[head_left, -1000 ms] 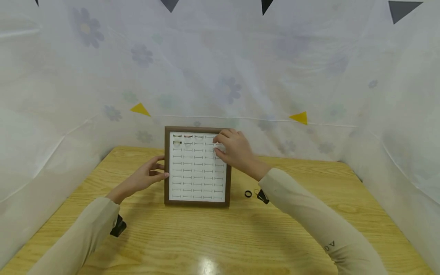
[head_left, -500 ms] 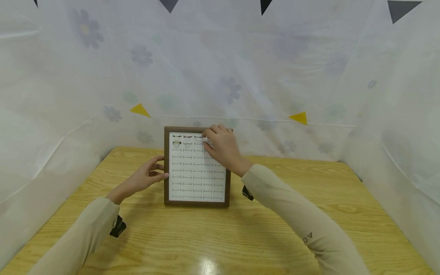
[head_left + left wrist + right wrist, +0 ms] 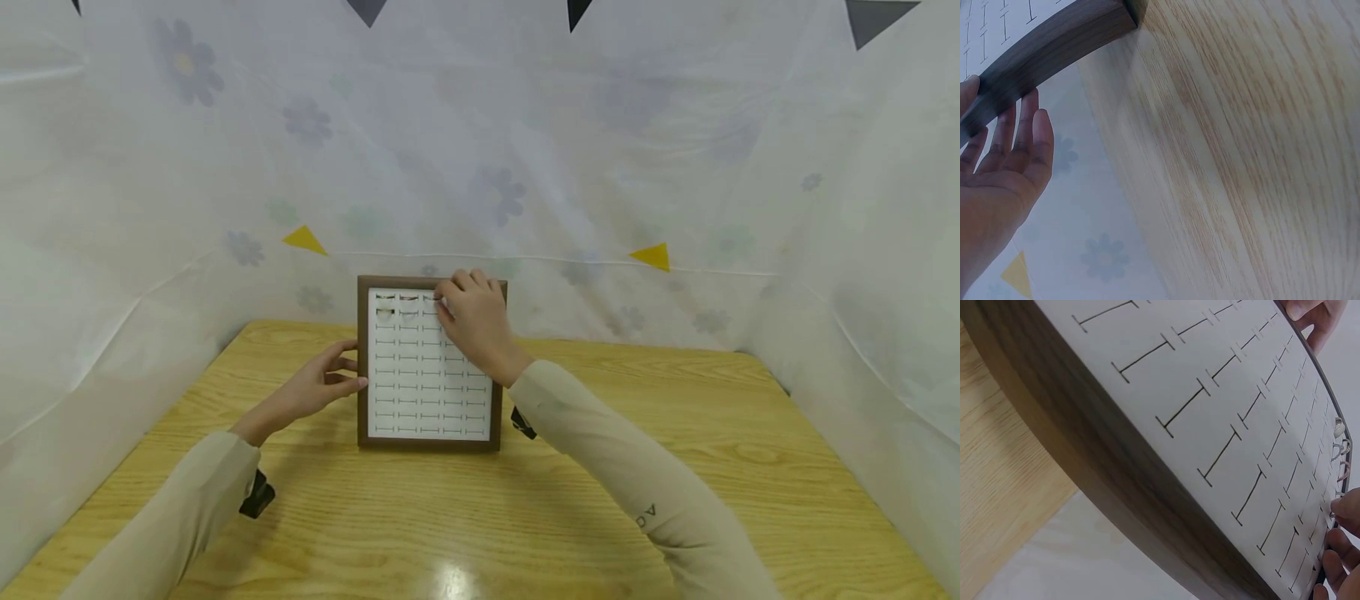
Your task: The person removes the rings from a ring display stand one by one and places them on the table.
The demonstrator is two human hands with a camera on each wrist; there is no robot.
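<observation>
Nearest the viewer, the wooden surface carries a small black clip-like item beside the left sleeve; what it is cannot be told. A second dark item shows just under the right forearm, mostly hidden.

Further in, the ring display tray lies flat at the middle of the surface. It has a dark brown wooden frame and a white insert cut with rows of slots. Most slots hold nothing. Rings sit only in the far rows, at the left end; their number is too small to tell for certain.

The left hand rests against the tray's left edge. Its grip is wide: the fingers are straight and relaxed, with the fingertips touching the frame, as the left wrist view confirms.

The right hand lies over the tray's far right portion. Its grip is narrow, the fingertips curled at a slot in the far rows. Whether they pinch a ring cannot be told.

Behind the tray, a white flowered sheet forms the backdrop, with small yellow triangles on it.
</observation>
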